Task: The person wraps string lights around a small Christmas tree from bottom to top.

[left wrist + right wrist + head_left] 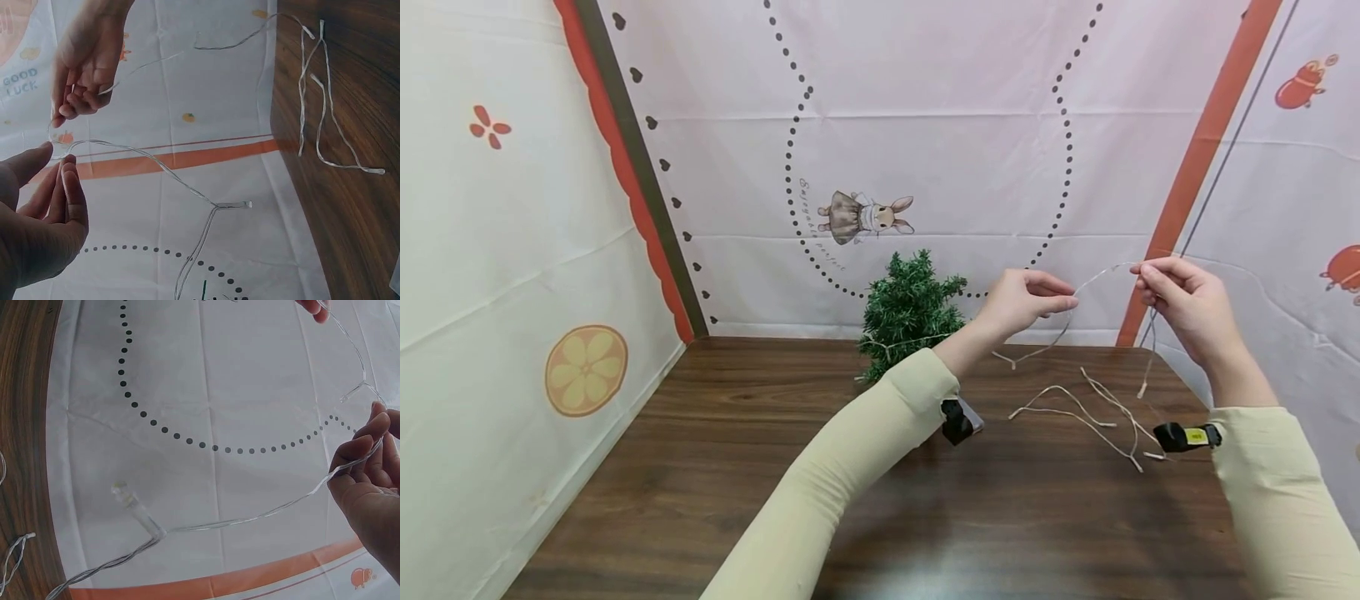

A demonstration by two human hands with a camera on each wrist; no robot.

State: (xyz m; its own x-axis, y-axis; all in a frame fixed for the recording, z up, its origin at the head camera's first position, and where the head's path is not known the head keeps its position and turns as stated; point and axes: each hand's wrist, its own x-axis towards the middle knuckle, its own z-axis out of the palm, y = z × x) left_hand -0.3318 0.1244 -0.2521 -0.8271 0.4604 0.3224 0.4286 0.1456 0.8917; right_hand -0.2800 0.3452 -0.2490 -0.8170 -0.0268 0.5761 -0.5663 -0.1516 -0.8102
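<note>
A string of clear fairy lights [215,206] stretches between the two hands, held up above the table. My left hand [1018,304] pinches the thin wire between thumb and fingertips, just right of a small green artificial tree [906,312]. Farther right, my right hand [1193,304] holds the same strand in its fingertips, and wire runs down from it. In the right wrist view, a small bulb [142,514] sticks out from the wire beside that hand. Part of the strand crosses the tree's lower branches; the left forearm hides some of it.
Loose loops of the light string [1075,412] lie on the brown wooden table [737,500] at the right. A patterned cloth backdrop [940,167] stands behind the table, with more cloth at both sides. A pale grey object [972,414] shows partly behind the left wrist strap.
</note>
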